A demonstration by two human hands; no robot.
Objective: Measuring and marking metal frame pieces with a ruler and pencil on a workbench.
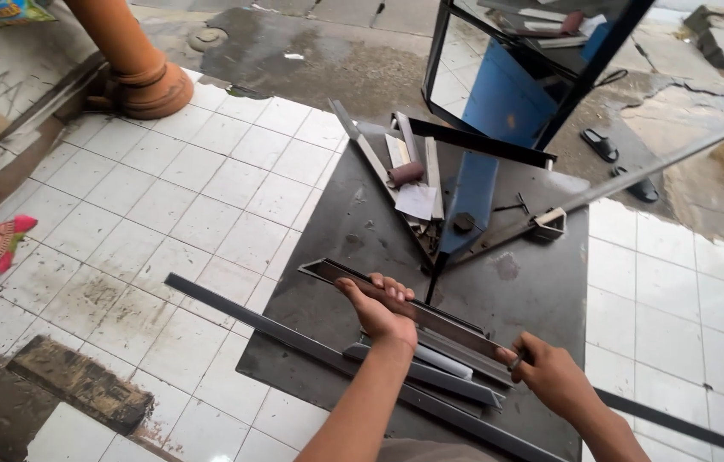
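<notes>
Head view | left hand (382,315) grips metal strip (353,278) | right hand (550,374) grip unclear, fingers hidden

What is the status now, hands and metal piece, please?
Left hand grips the metal channel mid-length. Right hand pinches its near end. Loose metal strips lie underneath on the dark steel plate.

Beyond the dark steel work plate (362,231), the black-framed glass cabinet (516,68) is cut off by the top edge, its shelf contents blurred.
</notes>
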